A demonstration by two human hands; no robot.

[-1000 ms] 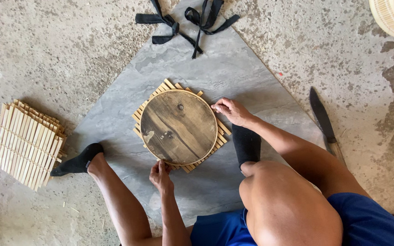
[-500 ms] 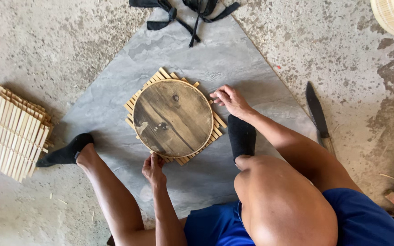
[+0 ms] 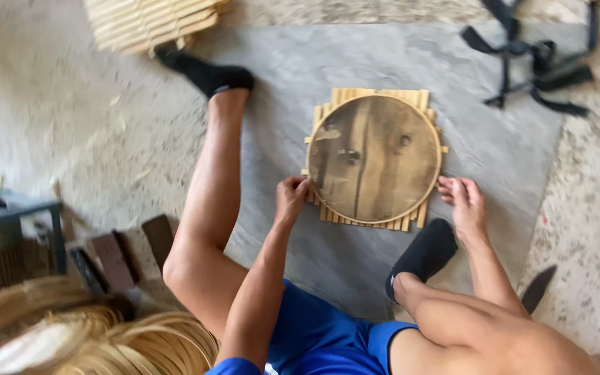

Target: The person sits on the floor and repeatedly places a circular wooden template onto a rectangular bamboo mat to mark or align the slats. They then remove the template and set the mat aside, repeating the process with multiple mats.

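Note:
A round dark wooden disc (image 3: 375, 158) lies on a square mat of woven bamboo slats (image 3: 411, 221), on a grey stone slab (image 3: 355, 55) on the floor. My left hand (image 3: 292, 197) pinches the mat's left edge beside the disc rim. At the lower right of the disc, my right hand (image 3: 464, 201) rests with fingertips against the mat's edge. I sit on the ground, legs spread, in black socks.
Black straps (image 3: 536, 62) lie at the slab's far right. A stack of bamboo slats (image 3: 148, 21) sits top left by my left foot (image 3: 206, 71). Coiled bamboo strips (image 3: 112, 340) and dark wooden blocks (image 3: 116, 257) lie lower left. A dark blade (image 3: 539, 288) lies right.
The view has swung sharply round and leftward, bringing coiled strips and blocks into sight. The disc and mat stay on the slab; both hands remain at their edges.

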